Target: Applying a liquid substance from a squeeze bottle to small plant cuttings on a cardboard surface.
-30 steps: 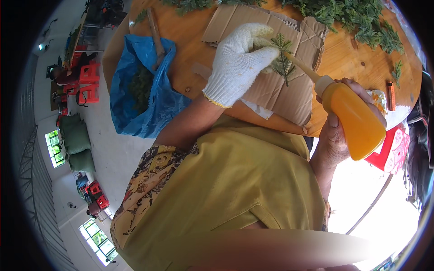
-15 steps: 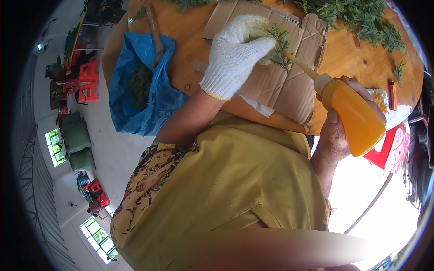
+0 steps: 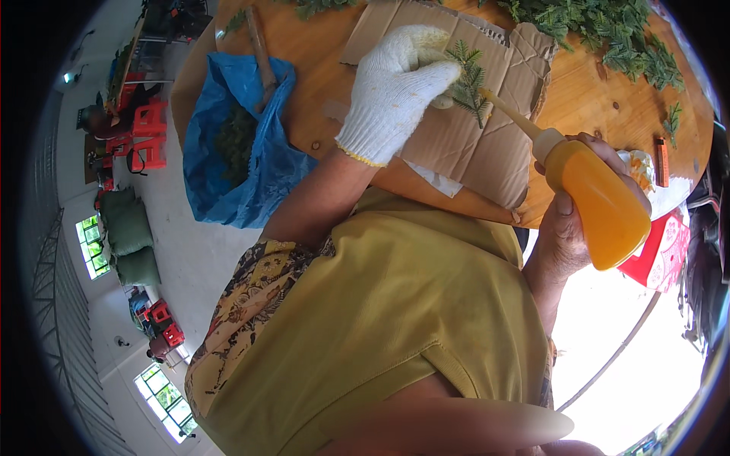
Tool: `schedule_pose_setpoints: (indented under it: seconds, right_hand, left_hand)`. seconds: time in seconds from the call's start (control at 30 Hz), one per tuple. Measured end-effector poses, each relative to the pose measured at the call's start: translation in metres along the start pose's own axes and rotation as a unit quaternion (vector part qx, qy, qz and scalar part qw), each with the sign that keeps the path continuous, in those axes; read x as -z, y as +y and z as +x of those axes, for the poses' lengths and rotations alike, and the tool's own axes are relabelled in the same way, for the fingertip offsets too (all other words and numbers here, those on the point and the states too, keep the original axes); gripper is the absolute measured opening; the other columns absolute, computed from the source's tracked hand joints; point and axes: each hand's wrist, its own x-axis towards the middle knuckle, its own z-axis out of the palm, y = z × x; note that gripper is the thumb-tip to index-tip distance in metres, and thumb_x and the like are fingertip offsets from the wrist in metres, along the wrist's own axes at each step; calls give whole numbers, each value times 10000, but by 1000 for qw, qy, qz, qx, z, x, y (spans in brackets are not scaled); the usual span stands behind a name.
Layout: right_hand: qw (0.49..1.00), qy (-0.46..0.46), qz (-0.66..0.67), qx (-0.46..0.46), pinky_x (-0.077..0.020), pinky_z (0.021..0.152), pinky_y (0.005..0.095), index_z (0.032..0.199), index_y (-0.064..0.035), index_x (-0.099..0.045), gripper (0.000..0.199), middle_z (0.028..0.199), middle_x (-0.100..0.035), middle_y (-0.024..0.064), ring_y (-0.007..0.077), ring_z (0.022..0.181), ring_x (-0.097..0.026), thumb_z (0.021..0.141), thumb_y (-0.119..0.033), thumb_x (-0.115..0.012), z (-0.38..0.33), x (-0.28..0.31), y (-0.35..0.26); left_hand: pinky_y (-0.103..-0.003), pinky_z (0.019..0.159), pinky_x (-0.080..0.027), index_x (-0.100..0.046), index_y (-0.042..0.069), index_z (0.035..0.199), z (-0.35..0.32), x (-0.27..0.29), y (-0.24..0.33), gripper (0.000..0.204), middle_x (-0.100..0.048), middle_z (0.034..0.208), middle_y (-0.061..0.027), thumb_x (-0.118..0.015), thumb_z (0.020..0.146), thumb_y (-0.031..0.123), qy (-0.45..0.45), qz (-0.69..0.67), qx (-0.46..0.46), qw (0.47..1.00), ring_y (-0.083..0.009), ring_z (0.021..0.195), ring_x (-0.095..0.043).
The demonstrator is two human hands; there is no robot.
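In a white knitted glove, my left hand (image 3: 399,91) pinches a small green fir-like sprig (image 3: 469,82) over a sheet of corrugated cardboard (image 3: 487,163). My bare right hand (image 3: 570,220) is wrapped round an orange squeeze bottle (image 3: 597,201) with a long thin nozzle. The bottle is tilted, its nozzle tip pointing up and left at the sprig's right edge. Whether the tip touches the needles I cannot tell. The glove hides the sprig's held end.
A blue plastic bag (image 3: 205,182) with greenery inside hangs at the table's left, a wooden handle (image 3: 261,57) lying over it. Green sprigs (image 3: 601,38) are heaped at the far right of the wooden table (image 3: 593,99). An orange-red box cutter-like piece (image 3: 661,162) lies near the right edge.
The bottle has drawn back slightly to the right and down from the sprig. My left hand has turned the sprig a little and still holds it in about the same place.
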Motion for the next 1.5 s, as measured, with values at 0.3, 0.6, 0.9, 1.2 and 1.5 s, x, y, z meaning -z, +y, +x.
schedule_pose_setpoints:
  seconds: [0.3, 0.6, 0.9, 1.2, 1.5]
  right_hand:
    - [999, -29, -12, 9, -564, 772, 397, 965, 83, -598, 547, 952, -662, 213, 290, 827, -675, 720, -341, -840, 1, -2, 4]
    - [999, -35, -40, 8, -577, 707, 381, 954, 99, -600, 567, 923, -662, 216, 284, 776, -677, 730, -368, -830, -1, -2, 5]
    - [999, -32, -40, 1, -567, 724, 352, 912, 55, -634, 515, 888, -679, 181, 261, 774, -685, 724, -387, -819, -1, -1, 4]
    - [997, -35, -68, 13, -575, 698, 377, 923, 93, -599, 587, 909, -663, 225, 282, 762, -675, 730, -416, -817, -2, -2, 4]
    - [999, -29, -36, -7, -557, 729, 322, 867, 6, -638, 410, 867, -692, 156, 247, 794, -689, 705, -329, -810, -8, -5, 11]
  left_hand:
    - [-258, 582, -566, -558, -48, 1170, 0, -1, -1, 340, -651, 926, -117, -654, 850, 17, -7, -4, 3, 1000, -162, 726, -655]
    - [-265, 573, -568, -555, -45, 1174, 2, 5, -4, 351, -652, 936, -124, -660, 846, 26, -1, -6, 5, 1000, -170, 753, -662]
    - [-266, 573, -569, -554, -46, 1174, 3, 8, -9, 355, -654, 938, -130, -664, 844, 24, 3, -7, 5, 1000, -174, 757, -665]
    - [-269, 577, -572, -559, -45, 1173, 5, 8, -10, 348, -656, 947, -131, -662, 849, 30, 5, -3, 10, 1000, -176, 766, -669]
    - [-255, 568, -568, -568, -38, 1159, 6, 8, -13, 335, -656, 926, -114, -667, 845, 26, 3, 9, 23, 1000, -158, 740, -662]
